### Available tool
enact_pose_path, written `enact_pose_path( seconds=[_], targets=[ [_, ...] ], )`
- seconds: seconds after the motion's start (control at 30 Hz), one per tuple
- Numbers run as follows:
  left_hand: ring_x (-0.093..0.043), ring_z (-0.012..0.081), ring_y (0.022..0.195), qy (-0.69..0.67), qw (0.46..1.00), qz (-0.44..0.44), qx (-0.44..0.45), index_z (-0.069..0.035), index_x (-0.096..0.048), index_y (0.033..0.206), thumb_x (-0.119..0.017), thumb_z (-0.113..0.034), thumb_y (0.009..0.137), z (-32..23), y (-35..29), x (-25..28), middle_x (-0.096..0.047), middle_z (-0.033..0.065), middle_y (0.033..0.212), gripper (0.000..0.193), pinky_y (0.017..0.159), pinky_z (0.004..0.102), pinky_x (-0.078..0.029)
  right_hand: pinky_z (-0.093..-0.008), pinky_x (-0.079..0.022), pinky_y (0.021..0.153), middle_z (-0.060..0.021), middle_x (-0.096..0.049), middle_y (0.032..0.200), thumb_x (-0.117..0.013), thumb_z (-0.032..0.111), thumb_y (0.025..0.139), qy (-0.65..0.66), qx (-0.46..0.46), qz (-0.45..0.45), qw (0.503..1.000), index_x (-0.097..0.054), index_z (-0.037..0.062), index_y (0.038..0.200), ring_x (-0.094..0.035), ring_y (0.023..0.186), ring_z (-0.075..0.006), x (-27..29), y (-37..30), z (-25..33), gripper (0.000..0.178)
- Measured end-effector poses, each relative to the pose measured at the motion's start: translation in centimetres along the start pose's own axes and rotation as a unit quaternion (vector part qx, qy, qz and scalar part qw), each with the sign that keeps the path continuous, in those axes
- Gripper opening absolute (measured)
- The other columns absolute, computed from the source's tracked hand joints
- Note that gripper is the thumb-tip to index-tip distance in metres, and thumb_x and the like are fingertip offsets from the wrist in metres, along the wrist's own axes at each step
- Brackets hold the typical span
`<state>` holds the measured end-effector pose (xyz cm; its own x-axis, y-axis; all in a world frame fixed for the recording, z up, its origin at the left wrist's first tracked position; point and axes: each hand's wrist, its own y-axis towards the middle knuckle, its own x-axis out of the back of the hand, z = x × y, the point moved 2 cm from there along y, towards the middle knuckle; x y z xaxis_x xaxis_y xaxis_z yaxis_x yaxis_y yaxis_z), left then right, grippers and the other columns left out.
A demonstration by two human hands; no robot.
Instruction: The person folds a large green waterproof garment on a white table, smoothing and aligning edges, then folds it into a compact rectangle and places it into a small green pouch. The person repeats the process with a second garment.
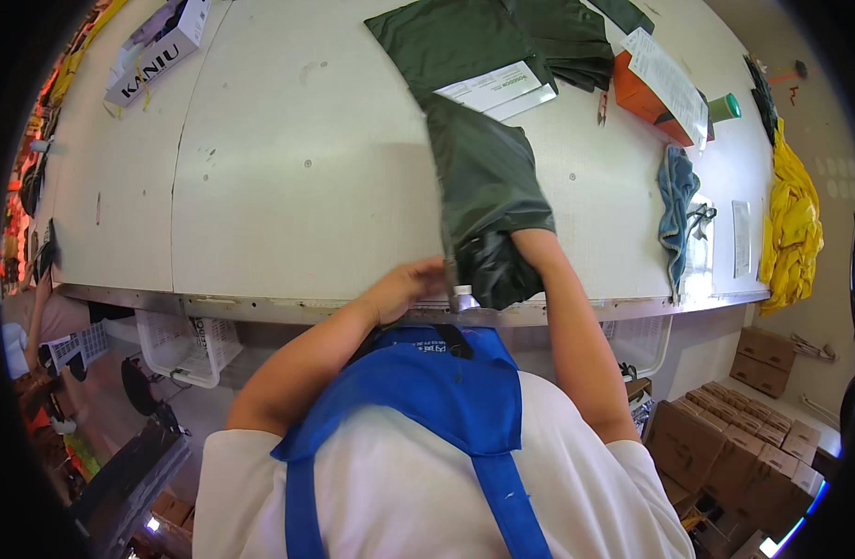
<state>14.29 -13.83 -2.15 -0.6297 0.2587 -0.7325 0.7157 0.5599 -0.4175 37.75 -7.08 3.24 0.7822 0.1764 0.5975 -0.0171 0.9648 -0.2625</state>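
A dark green, smooth waterproof garment (488, 168) stretches from the far middle of the table toward me. Its near part is a tube like a sleeve or leg, with a shiny black inner side (504, 275) showing at the open end. My right hand (533, 244) reaches into that end, so its fingers are hidden under the fabric. Against the tube's left edge, my left hand (410, 287) has its fingers curled at the fabric, with the tips partly covered. A small white-capped bottle (464, 296) shows between my hands at the table's front edge.
White printed cards (497, 90) rest on the garment. On the white table (297, 214), a white box (159, 51) lies far left; an orange box (653, 93), green tape roll (725, 107) and blue cloth (675, 210) lie right. Yellow material (793, 214) hangs at the right end. White baskets (190, 347) sit below.
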Motion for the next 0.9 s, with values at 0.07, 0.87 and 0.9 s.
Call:
enact_pose_path(
  seconds=[0.07,0.87,0.9],
  targets=[
    [-0.054,0.0202,0.114,-0.217,0.974,-0.044,-0.051,-0.01,-0.055,0.12,-0.053,-0.026,0.092,-1.5,0.9,0.5,-0.059,0.0058,0.119,0.033,0.098,0.0371,-0.041,-0.0356,-0.026,0.111,-0.0181,-0.039,0.144,-0.043,0.024,0.095,0.081,0.04,-0.027,0.996,-0.041,0.0012,0.137,-0.033,0.135,-0.032,-2.0,0.7,-1.9,0.049],
    [-0.032,0.0205,0.133,0.139,0.971,-0.145,-0.128,-0.007,-0.014,0.148,-0.072,-0.01,0.075,-4.3,2.6,-2.7,-0.032,0.0089,0.145,0.093,0.109,0.0337,-0.027,-0.0437,-0.03,0.107,-0.0171,-0.046,0.137,-0.051,0.035,0.09,-0.218,0.202,-0.07,0.952,-0.049,0.0069,0.132,-0.041,0.128,-0.0355,-6.5,3.6,0.8,0.051],
    [-0.033,0.0203,0.132,0.109,0.974,-0.166,-0.109,-0.006,-0.018,0.147,-0.064,-0.003,0.075,-4.0,2.7,-2.0,-0.035,0.0101,0.144,0.086,0.109,0.0324,-0.027,-0.0438,-0.03,0.107,-0.0171,-0.046,0.137,-0.051,0.035,0.09,-0.212,0.21,-0.063,0.952,-0.049,0.0069,0.132,-0.041,0.128,-0.0355,-6.6,4.7,1.3,0.051]
  ],
)
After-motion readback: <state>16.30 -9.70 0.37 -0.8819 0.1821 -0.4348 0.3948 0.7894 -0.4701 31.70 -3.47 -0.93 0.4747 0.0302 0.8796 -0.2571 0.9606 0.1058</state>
